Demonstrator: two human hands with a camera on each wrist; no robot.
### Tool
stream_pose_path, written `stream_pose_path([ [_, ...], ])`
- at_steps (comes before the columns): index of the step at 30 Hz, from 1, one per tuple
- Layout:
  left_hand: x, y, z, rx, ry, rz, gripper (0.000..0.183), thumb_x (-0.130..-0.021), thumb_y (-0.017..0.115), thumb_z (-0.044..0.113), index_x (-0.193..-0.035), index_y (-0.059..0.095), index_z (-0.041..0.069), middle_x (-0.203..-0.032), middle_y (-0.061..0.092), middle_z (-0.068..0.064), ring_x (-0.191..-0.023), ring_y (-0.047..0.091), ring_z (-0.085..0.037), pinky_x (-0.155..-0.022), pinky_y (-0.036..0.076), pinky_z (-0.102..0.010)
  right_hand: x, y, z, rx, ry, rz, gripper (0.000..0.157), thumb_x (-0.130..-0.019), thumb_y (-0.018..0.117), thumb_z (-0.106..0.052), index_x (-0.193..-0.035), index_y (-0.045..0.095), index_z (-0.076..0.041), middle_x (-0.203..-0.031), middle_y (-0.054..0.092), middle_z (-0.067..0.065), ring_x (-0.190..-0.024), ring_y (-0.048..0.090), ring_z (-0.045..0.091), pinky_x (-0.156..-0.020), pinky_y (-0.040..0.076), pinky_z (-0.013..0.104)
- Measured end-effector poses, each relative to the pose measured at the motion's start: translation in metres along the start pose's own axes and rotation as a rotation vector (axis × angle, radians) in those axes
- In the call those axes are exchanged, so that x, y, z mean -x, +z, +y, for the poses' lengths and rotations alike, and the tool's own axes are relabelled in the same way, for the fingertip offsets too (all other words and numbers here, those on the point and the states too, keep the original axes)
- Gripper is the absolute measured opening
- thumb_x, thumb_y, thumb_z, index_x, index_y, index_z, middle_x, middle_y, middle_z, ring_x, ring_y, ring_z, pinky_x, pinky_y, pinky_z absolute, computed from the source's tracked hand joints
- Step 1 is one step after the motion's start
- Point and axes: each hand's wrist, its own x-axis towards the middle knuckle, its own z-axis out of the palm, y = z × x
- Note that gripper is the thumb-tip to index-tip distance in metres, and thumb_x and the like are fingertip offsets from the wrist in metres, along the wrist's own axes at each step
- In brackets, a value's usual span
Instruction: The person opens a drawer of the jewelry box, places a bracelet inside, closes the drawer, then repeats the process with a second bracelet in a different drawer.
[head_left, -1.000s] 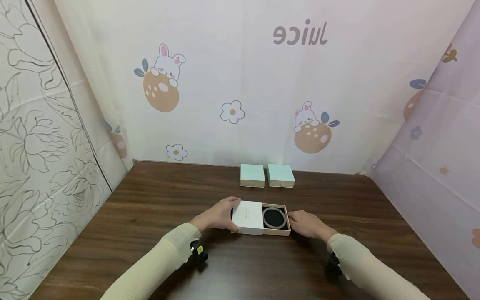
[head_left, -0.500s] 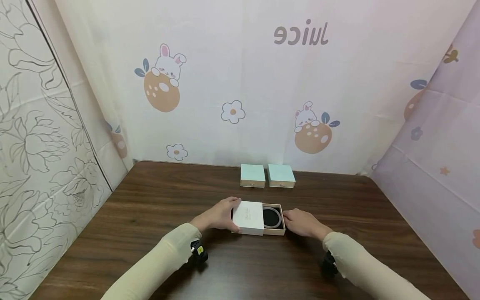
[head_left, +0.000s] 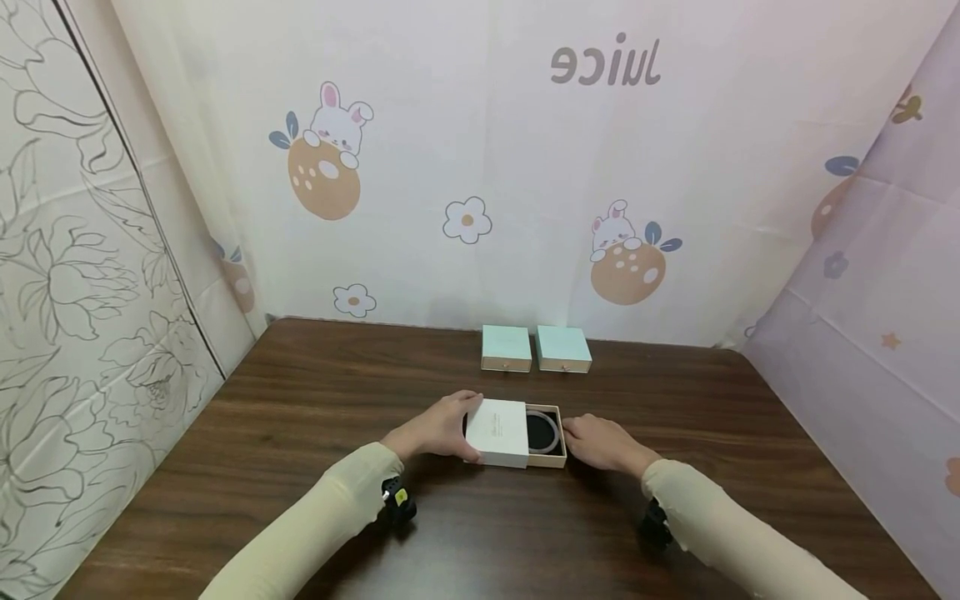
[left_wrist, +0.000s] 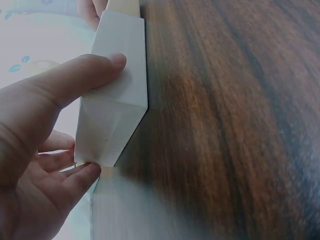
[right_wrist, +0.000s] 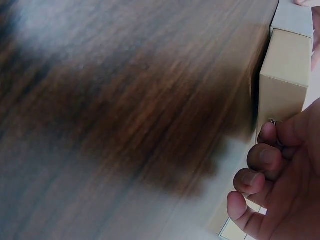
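Note:
A small drawer-style gift box lies at the middle of the table, its white sleeve (head_left: 501, 427) printed with faint writing. My left hand (head_left: 438, 428) grips the sleeve's left end, thumb (left_wrist: 102, 69) along the near side and fingers behind. The cream drawer (head_left: 547, 461) sticks out of the right side partway. In its black lining sits a pale, greyish bangle (head_left: 557, 432), its left part hidden under the sleeve. At the drawer's front, my right hand (head_left: 606, 442) pinches a tiny metal knob (right_wrist: 273, 121) between thumb and forefinger, the other fingers curled.
Two mint-green drawer boxes, one on the left (head_left: 506, 342) and one on the right (head_left: 562, 343), stand side by side at the back of the dark wooden table (head_left: 337, 375). A printed curtain (head_left: 480, 150) hangs right behind the table's far edge.
The right hand has moved left, and the drawer with the bangle has slid further into the white sleeve. My left hand has kept its hold on the sleeve.

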Motion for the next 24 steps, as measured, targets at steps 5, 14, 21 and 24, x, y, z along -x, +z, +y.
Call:
stream_pose_path([
  [5, -0.0001, 0.0003, -0.0003, 0.0, 0.007, 0.001, 0.099, -0.07, 0.084, 0.036, -0.145, 0.033, -0.004, -0.146, 0.035, -0.018, -0.128, 0.04, -0.028, -0.101, 0.038, -0.04, -0.0001, 0.0002, -0.0025, -0.011, 0.0, -0.003, 0.017, -0.096, 0.05, -0.012, -0.086, 0.064, -0.011, -0.065, 0.051, -0.003, -0.06, 0.047, 0.014, -0.06, 0.042, 0.037],
  [14, -0.0015, 0.0016, -0.0016, -0.017, 0.02, -0.001, 0.1, -0.07, 0.084, 0.037, -0.145, 0.034, -0.005, -0.145, 0.037, -0.018, -0.128, 0.041, -0.029, -0.1, 0.038, -0.039, -0.0019, 0.0034, -0.0043, -0.012, -0.005, -0.003, 0.019, -0.097, 0.049, -0.014, -0.087, 0.064, -0.013, -0.069, 0.055, -0.004, -0.063, 0.05, 0.012, -0.062, 0.043, 0.037],
  [21, -0.002, 0.0003, -0.0009, -0.025, 0.024, -0.003, 0.099, -0.07, 0.084, 0.037, -0.145, 0.034, -0.005, -0.144, 0.038, -0.017, -0.128, 0.042, -0.029, -0.1, 0.038, -0.039, -0.0035, 0.0028, -0.0067, -0.007, -0.025, -0.004, 0.02, -0.098, 0.048, -0.014, -0.083, 0.062, -0.014, -0.067, 0.053, -0.004, -0.062, 0.049, 0.012, -0.061, 0.043, 0.037],
  [24, -0.002, -0.0001, -0.0011, -0.023, 0.022, -0.002, 0.099, -0.07, 0.084, 0.037, -0.145, 0.034, -0.005, -0.145, 0.038, -0.017, -0.128, 0.041, -0.029, -0.1, 0.038, -0.039, -0.0041, 0.0033, -0.0077, 0.0, -0.016, -0.004, 0.022, -0.098, 0.048, -0.014, -0.081, 0.061, -0.015, -0.066, 0.052, -0.004, -0.062, 0.048, 0.012, -0.061, 0.043, 0.037],
])
